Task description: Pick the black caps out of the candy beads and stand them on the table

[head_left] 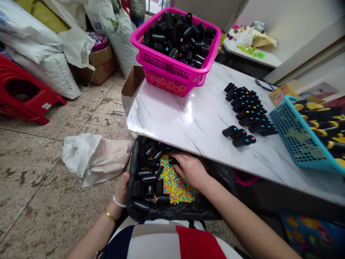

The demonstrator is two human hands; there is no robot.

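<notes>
On my lap, partly under the table edge, is a tray lined with black plastic. It holds small colourful beads and several black cylindrical tubes, mostly lying along its left side. My right hand reaches into the tray, its curled fingers on a black tube at the far side of the beads. My left hand is against the tray's left side with the thumb up; its other fingers are hidden. Black tubes with coloured dots on their ends lie in rows on the table.
The white marbled table carries stacked pink baskets filled with black tubes. A blue basket of black and yellow pieces stands at right. A red stool, white sacks and a crumpled bag are on the floor at left.
</notes>
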